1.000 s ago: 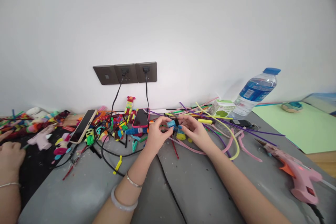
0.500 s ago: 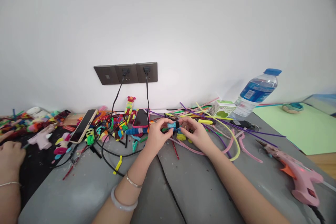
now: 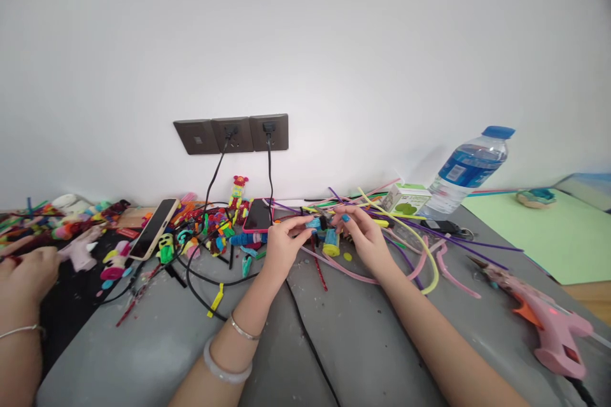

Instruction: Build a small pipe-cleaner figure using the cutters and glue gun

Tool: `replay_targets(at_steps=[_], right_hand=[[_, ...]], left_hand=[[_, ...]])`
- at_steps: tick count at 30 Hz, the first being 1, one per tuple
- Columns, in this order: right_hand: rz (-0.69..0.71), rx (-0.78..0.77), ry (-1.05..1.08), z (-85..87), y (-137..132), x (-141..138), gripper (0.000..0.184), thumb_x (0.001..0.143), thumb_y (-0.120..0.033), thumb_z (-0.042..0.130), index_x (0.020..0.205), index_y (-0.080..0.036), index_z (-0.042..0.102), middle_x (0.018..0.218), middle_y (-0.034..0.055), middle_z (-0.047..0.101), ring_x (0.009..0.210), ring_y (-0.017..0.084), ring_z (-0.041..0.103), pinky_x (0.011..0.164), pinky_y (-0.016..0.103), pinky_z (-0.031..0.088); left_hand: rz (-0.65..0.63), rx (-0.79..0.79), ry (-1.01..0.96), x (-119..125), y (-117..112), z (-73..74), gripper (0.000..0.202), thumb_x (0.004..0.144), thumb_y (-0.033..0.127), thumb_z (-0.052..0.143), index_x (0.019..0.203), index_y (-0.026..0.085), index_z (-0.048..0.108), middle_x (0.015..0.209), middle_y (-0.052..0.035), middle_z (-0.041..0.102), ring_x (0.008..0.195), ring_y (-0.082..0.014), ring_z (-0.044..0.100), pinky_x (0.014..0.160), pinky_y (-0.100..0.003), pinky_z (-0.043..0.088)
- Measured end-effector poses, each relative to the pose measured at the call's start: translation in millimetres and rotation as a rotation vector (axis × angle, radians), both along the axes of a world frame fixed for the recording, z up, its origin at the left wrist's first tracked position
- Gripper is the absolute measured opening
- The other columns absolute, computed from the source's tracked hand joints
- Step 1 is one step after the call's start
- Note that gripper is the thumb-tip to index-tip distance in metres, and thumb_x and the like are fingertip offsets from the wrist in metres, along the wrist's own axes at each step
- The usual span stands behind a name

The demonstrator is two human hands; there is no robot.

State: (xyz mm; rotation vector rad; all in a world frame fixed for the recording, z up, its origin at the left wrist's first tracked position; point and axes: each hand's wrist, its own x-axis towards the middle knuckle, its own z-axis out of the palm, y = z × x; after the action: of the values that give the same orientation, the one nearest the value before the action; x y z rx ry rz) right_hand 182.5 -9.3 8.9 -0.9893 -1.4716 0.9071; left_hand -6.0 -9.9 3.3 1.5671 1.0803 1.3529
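Between the thumb and fingers of my left hand (image 3: pixel 285 243) is a small fuzzy blue piece with a black end (image 3: pixel 313 224), seemingly made of pipe cleaner. My right hand (image 3: pixel 361 235) is close beside the black end, its fingers curled and pinched together; what they hold is too small to make out. Just below the two hands stands a fuzzy blue-and-yellow cylinder (image 3: pixel 331 243), apart from the left fingers. A small yellow disc (image 3: pixel 347 257) lies near it on the grey table (image 3: pixel 334 324).
Loose pipe cleaners (image 3: pixel 432 261) spread to the right, near a small box (image 3: pixel 405 199) and a water bottle (image 3: pixel 468 168). A pink glue gun (image 3: pixel 548 324) lies at far right. Black cables (image 3: pixel 305 331) cross the table. Another person's hand (image 3: pixel 28 273) is at left.
My right hand has turned and lifted slightly, its thumb nail now showing. The blue-and-yellow cylinder has come into clearer view below. The other person's hand has moved right.
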Motion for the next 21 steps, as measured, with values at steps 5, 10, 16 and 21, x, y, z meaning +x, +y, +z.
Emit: replay_targets(at_steps=[5,10,16,21], right_hand=[[-0.004,-0.007,0.006,0.5,1.8,1.4,0.031,0.091,-0.053,0.05,0.102,-0.025,0.058,0.086,0.0048,0.062,0.072,0.019,0.058,0.068,0.034,0.051],[0.074,-0.043,-0.07,-2.3,-0.1,-2.9,0.03,0.085,-0.049,0.061,0.101,-0.024,0.061,0.095,0.0063,0.064,0.078,0.019,0.061,0.07,0.033,0.054],[0.114,-0.06,-0.05,-6.7,0.2,-3.3,0.032,0.082,-0.047,0.065,0.103,-0.023,0.063,0.1,0.0069,0.068,0.085,0.02,0.066,0.078,0.037,0.057],[0.144,-0.074,-0.052,-6.2,-0.4,-3.4,0.031,0.083,-0.048,0.063,0.103,-0.024,0.063,0.101,0.0074,0.071,0.093,0.022,0.068,0.084,0.039,0.056]], left_hand=[[-0.009,0.123,0.135,-1.2,0.4,-1.0,0.023,0.078,0.015,0.068,0.1,0.019,0.073,0.1,-0.0071,0.077,0.083,-0.0203,0.073,0.079,-0.035,0.062],[-0.014,0.283,0.253,-1.3,0.1,2.0,0.025,0.08,0.008,0.061,0.1,0.021,0.067,0.103,-0.0064,0.072,0.093,-0.0183,0.069,0.078,-0.031,0.06],[-0.067,0.306,0.25,-0.2,-0.8,5.0,0.023,0.08,0.005,0.057,0.096,0.021,0.062,0.101,-0.0054,0.067,0.097,-0.0173,0.066,0.078,-0.029,0.059],[-0.088,0.343,0.298,-0.1,-2.4,6.7,0.022,0.079,0.004,0.058,0.092,0.021,0.061,0.099,-0.0047,0.064,0.095,-0.0167,0.064,0.074,-0.026,0.057]])
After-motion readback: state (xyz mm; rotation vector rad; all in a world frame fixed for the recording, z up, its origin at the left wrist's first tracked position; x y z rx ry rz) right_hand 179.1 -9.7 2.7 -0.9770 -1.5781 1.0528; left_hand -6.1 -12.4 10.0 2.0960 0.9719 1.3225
